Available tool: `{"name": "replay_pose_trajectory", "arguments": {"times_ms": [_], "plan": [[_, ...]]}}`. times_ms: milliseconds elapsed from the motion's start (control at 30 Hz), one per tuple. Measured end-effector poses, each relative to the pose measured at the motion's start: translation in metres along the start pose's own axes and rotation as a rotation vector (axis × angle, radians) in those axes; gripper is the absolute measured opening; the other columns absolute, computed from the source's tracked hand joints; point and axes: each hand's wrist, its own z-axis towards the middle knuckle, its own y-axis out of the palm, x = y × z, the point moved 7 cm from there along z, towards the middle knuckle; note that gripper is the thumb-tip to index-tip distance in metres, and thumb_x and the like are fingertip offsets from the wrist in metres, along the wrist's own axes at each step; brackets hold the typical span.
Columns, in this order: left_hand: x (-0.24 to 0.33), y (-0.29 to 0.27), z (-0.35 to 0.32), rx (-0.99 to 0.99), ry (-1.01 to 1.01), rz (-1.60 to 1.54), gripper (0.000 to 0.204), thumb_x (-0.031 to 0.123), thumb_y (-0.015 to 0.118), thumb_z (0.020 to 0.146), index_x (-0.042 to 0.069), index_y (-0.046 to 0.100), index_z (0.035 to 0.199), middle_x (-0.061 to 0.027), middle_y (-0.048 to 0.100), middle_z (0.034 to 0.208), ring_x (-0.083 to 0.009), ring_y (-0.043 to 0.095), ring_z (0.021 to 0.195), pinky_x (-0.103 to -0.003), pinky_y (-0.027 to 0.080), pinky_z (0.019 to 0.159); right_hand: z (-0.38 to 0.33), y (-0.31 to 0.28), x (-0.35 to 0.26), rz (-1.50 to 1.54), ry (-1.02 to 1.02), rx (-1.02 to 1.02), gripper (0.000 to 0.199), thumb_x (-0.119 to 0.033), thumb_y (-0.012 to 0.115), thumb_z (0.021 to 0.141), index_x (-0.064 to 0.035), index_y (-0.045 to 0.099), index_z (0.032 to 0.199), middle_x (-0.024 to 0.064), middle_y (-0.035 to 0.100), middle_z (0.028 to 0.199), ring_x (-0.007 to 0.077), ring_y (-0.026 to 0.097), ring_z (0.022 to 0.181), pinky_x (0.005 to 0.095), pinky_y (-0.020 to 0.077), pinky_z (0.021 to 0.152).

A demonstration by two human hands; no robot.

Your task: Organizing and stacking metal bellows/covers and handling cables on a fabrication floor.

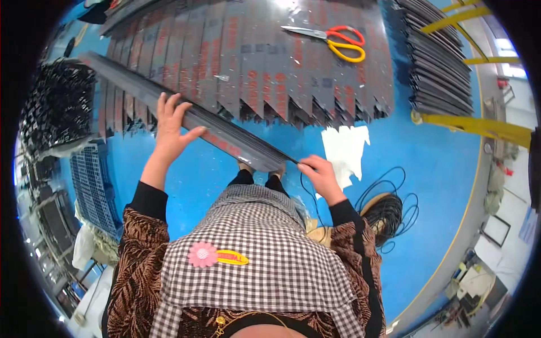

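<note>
A long dark grey profile strip (236, 138) with red print slants from the far left to just in front of my apron. Across its left half lies my left hand (168, 127), fingers over the top and thumb along the near side, gripping it. At the strip's near right end, my right hand (322, 176) pinches a thin black cord (292, 160) that runs along the strip. From these fingers the cord hangs down towards the floor. Scissors (322, 35) with one red and one yellow handle lie on the stacked profiles beyond.
Many grey profiles (253, 56) with pointed ends lie side by side ahead. More are stacked by yellow bars (479, 125) at right. A black cord coil (385, 217) and white sheet (344, 149) are on the blue floor. Blue crates (90, 174) stand left.
</note>
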Motion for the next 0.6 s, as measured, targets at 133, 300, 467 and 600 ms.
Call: {"name": "replay_pose_trajectory", "arguments": {"times_ms": [133,300,467,600], "plan": [[0.002,0.0,-0.001,-0.011,-0.002,-0.012,0.057,0.04,0.073,0.071,0.01,0.055,0.115,-0.0115,0.036,0.14,-0.0389,0.015,0.139,-0.049,0.027,0.108,-0.002,0.007,0.005,0.096,0.112,0.021,0.016,-0.013,0.062,0.084,0.002,0.067,0.086,0.0047,0.059,0.075,0.0183,0.051,0.065,0.0272,0.0406,0.062],[0.012,-0.008,0.0,-0.06,-0.076,-0.004,0.056,0.042,0.072,0.072,0.01,0.055,0.115,-0.011,0.035,0.14,-0.0386,0.013,0.14,-0.049,0.027,0.107,-0.014,-0.006,0.02,0.071,0.111,-0.062,0.017,-0.014,0.061,0.085,0.0012,0.067,0.087,0.0044,0.059,0.076,0.018,0.051,0.065,0.027,0.0408,0.063],[0.004,-0.001,0.003,-0.037,-0.037,0.005,0.057,0.042,0.072,0.071,0.01,0.055,0.115,-0.0112,0.035,0.14,-0.0389,0.014,0.139,-0.05,0.027,0.107,0.004,0.011,0.011,0.015,0.087,-0.026,0.018,-0.016,0.059,0.087,0.0008,0.067,0.088,0.0042,0.06,0.077,0.0175,0.052,0.067,0.0269,0.0411,0.063],[-0.008,-0.015,0.0,0.08,0.091,0.07,0.057,0.041,0.076,0.065,0.007,0.057,0.107,-0.013,0.043,0.131,-0.0427,0.026,0.133,-0.052,0.026,0.107,0.001,0.004,0.009,0.124,0.06,-0.063,0.016,-0.014,0.061,0.086,0.001,0.066,0.089,0.0045,0.063,0.083,0.0163,0.055,0.072,0.0247,0.044,0.07]]}}
